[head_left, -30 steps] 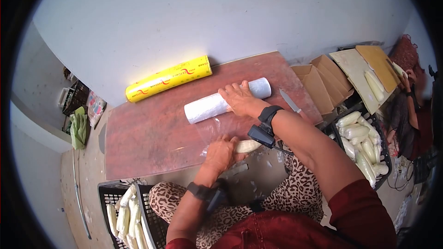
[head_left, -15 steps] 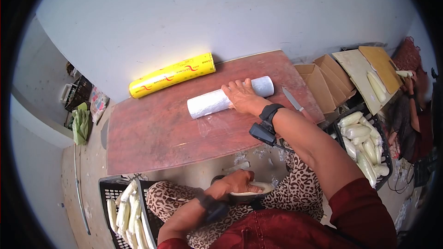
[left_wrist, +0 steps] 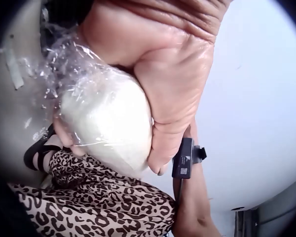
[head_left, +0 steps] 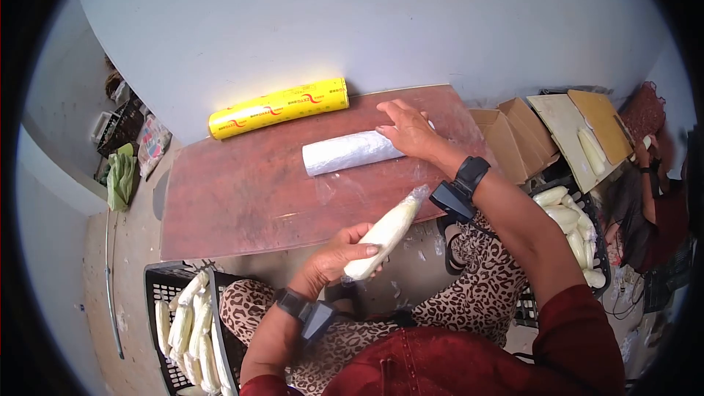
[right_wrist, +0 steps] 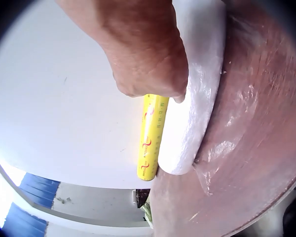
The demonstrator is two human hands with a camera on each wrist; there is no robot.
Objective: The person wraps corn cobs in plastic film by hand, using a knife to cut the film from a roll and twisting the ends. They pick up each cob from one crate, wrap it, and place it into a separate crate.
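A pale ear of corn (head_left: 389, 237) wrapped in clear film is gripped near its lower end by my left hand (head_left: 339, 255), in front of the table edge. It tilts up to the right, with loose film bunched at its upper tip. Crinkled film also shows at its near end in the left wrist view, thumb and fingers around the ear. On the table lies a white roll of cling film (head_left: 352, 152). My right hand (head_left: 412, 130) is over its right end, fingers loosely extended; the right wrist view shows it close along the roll.
Behind the white roll, a yellow printed roll (head_left: 279, 108) lies along the table's (head_left: 220, 205) wall side. A black crate (head_left: 152, 308) of pale ears stands lower left; more wrapped ears (head_left: 563, 218) fill another at right. Beside the table is a cardboard box (head_left: 506, 147). Another person sits far right.
My left hand has drawn the corn off the table toward my lap, then raised it upright at a tilt. The right hand has shifted to the roll's right end, its fingers lifting. My arm now hides the knife.
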